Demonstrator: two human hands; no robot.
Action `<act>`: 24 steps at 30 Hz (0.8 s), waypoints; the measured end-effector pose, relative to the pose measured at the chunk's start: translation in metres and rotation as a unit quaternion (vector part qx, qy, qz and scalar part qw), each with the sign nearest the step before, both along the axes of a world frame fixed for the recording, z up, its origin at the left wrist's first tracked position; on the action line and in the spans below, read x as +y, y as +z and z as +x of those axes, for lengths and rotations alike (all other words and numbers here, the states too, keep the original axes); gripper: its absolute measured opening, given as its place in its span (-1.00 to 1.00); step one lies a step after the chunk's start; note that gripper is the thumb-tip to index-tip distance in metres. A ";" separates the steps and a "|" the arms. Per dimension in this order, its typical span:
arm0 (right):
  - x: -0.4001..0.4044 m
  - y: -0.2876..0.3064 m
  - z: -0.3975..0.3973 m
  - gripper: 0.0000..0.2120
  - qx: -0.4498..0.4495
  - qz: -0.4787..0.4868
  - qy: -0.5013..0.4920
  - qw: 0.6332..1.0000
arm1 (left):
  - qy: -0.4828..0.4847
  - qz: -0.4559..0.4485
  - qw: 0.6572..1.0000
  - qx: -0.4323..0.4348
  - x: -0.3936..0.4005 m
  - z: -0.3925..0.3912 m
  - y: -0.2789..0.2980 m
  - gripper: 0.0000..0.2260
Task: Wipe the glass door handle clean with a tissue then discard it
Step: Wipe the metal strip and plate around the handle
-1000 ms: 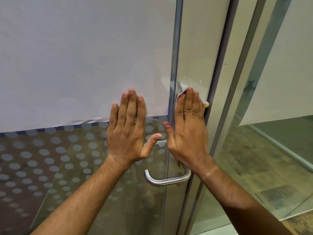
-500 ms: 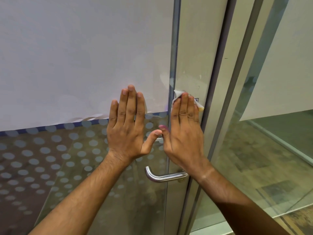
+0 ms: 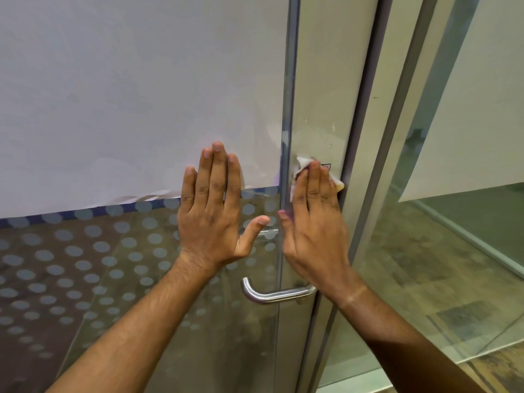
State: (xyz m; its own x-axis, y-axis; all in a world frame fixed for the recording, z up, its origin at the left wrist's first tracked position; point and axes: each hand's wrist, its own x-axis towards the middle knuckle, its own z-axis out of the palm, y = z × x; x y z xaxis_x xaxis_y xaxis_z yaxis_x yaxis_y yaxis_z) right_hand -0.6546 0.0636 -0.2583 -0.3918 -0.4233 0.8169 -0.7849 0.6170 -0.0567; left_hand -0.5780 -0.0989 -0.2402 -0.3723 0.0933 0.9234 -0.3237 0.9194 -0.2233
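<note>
A curved steel door handle point(image 3: 272, 295) sits low on the glass door point(image 3: 141, 95), below both hands. My left hand point(image 3: 215, 208) lies flat on the glass, fingers together and thumb out, holding nothing. My right hand point(image 3: 314, 222) presses a white crumpled tissue point(image 3: 301, 163) flat against the door's metal edge strip, well above the handle. Only the tissue's edges show past my fingertips. A second handle bar is dimly seen between my thumbs.
Frosted white film covers the upper glass, with a dotted band point(image 3: 71, 265) below it. A metal door frame point(image 3: 377, 165) runs to the right of my right hand. Beyond it is a fixed glass panel point(image 3: 467, 251) showing a tiled floor.
My right hand slid slightly down the door's edge strip with the tissue, still above the handle. My left hand stayed flat on the glass. The view shifted a little.
</note>
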 end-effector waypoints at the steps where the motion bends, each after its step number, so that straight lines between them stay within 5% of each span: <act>1: -0.004 0.007 -0.001 -0.35 0.001 -0.023 0.000 1.000 | -0.002 -0.001 1.000 0.001 0.000 0.000 0.000 -0.17; 6: 0.012 -0.010 -0.005 -0.44 0.048 0.022 0.020 0.998 | 0.002 0.001 1.000 0.002 -0.001 -0.001 -0.001 -0.17; 10: 0.035 -0.028 -0.008 -0.26 0.080 0.076 0.014 0.994 | 0.001 0.003 1.000 0.002 -0.001 -0.001 0.000 -0.17; 16: 0.035 -0.018 -0.005 -0.44 0.067 -0.053 0.070 0.994 | 0.006 -0.006 1.000 -0.001 -0.001 0.000 0.000 -0.18; 19: 0.036 -0.011 0.003 -0.43 -0.022 -0.189 0.127 0.973 | 0.009 -0.008 1.000 0.002 -0.001 0.000 -0.001 -0.18; 21: 0.038 -0.002 0.010 -0.50 -0.160 -0.367 0.152 0.904 | 0.011 -0.009 1.000 0.004 -0.001 0.000 -0.001 -0.18; 24: 0.044 0.010 0.018 -0.58 -0.360 -0.579 0.200 0.703 | 0.012 -0.014 1.000 0.008 -0.002 -0.002 -0.002 -0.18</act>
State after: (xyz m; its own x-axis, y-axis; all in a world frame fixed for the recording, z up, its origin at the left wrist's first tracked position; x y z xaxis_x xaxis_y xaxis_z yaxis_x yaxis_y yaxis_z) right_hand -0.6365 0.1079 -0.2486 -0.9194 0.1685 0.3555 -0.3931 -0.4328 -0.8113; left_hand -0.5800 -0.1012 -0.2423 -0.3600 0.1094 0.9265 -0.3499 0.9048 -0.2428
